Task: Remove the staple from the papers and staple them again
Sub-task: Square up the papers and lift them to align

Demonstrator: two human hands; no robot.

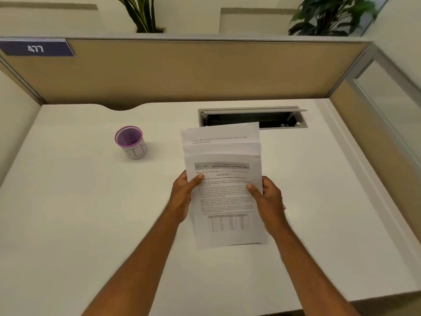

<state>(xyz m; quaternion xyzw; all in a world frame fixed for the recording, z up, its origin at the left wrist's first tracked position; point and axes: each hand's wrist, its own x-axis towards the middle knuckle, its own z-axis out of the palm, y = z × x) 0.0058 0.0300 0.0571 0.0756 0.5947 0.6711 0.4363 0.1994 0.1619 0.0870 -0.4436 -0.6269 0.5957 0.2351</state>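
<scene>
Papers point(224, 190) held up over the tabletop point(75, 213), a little toward the person from the open cable hatch point(252, 118); sheets fanned, top edges stepped, so they look loose, no staple visible from here, can't tell for sure; left hand point(182, 197) grip pinching the left edge, thumb on the front; right hand point(266, 199) grip pinching the right edge the same way; small cup marked BIN point(131, 142) stands well left of the hatch; no stapler in view, a bit of red peeks out behind the right hand, can't tell what; step in hand looks like squaring the stack; best done by loosening both pinches, tapping the bottom edge on the tabletop until the tops line up, then holding one corner firm for stapling.
</scene>
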